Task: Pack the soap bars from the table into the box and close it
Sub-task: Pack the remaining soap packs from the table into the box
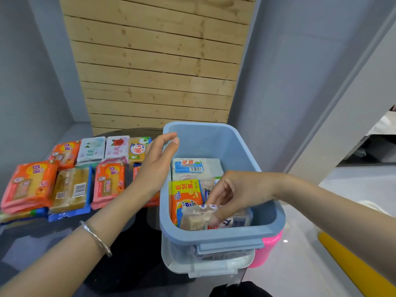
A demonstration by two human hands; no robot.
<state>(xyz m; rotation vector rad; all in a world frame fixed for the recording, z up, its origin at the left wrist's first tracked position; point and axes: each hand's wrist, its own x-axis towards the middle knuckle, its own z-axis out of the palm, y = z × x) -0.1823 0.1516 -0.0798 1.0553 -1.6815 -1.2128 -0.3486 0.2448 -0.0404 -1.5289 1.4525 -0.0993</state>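
Observation:
A light blue plastic box (242, 146) stands open at the right of the dark table. Inside lie a white and blue soap pack (194, 167) at the back, an orange and yellow one (185, 196) on the left, and a clear-wrapped pale soap bar (196, 218) at the front. My right hand (237, 194) reaches into the box, its fingers on that clear-wrapped bar. Above the box's left rim hovers my left hand (159, 159), fingers loosely apart and holding nothing. Several wrapped soap bars (70, 187) lie in rows on the table to the left.
The blue box sits on a white lid or tray (214, 266), with a pink container (267, 247) behind its right corner. A wooden slat wall (158, 67) rises behind the table. A yellow strip (351, 264) lies on the floor at the right.

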